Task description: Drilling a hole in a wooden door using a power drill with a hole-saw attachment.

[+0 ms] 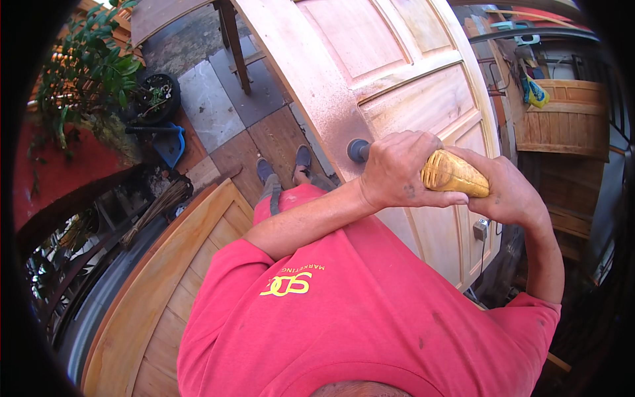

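Both my hands grip a hand drill with a yellow ribbed body (453,173). My left hand (395,169) wraps its front part, just behind the dark round chuck (358,151). My right hand (506,192) holds the rear end. The chuck is pressed against the edge stile of a large pale wooden panelled door (403,79) standing in front of me. My red shirt fills the lower middle of the view, and my feet in dark shoes show on the floor by the door's edge.
A second wooden panel (165,284) lies at my lower left. A bundle of twigs (155,208), a blue dustpan (170,142) and potted plants (92,66) sit to the left on a tiled floor. A round wooden tub (562,119) stands at right.
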A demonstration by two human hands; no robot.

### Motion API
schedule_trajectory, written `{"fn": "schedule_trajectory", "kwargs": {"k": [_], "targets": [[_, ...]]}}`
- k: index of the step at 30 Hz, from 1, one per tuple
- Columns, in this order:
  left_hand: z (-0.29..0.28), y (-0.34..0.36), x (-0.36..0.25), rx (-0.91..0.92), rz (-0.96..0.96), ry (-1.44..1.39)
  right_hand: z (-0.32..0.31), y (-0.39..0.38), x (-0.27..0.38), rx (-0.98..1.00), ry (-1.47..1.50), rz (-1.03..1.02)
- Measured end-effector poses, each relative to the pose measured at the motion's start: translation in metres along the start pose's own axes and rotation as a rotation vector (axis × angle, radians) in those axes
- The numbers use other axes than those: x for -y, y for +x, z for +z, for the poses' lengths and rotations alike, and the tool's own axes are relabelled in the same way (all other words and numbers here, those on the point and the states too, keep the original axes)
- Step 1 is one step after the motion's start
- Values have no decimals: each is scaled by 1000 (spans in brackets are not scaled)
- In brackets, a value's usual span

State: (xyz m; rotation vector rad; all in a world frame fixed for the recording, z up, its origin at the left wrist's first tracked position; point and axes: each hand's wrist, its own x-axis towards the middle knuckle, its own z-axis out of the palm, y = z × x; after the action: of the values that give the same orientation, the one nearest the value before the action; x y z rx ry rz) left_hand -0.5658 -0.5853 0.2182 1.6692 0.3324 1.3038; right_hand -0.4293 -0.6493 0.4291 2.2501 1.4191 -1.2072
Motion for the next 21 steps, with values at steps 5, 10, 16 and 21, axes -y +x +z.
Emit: {"fn": "schedule_trajectory", "kwargs": {"k": [5,10,16,21], "targets": [[-1,0,-1,-3,13,-6,2,0,-1,-10,25,-28],[-5,1,-1,32,21,-11,3,-1,-2,-9,1,-12],[-4,1,-1,29,21,-15,2,0,-4,-4,12,-10],[0,0,-1,14,16,0,3,-1,-5,-17,9,-12]]}}
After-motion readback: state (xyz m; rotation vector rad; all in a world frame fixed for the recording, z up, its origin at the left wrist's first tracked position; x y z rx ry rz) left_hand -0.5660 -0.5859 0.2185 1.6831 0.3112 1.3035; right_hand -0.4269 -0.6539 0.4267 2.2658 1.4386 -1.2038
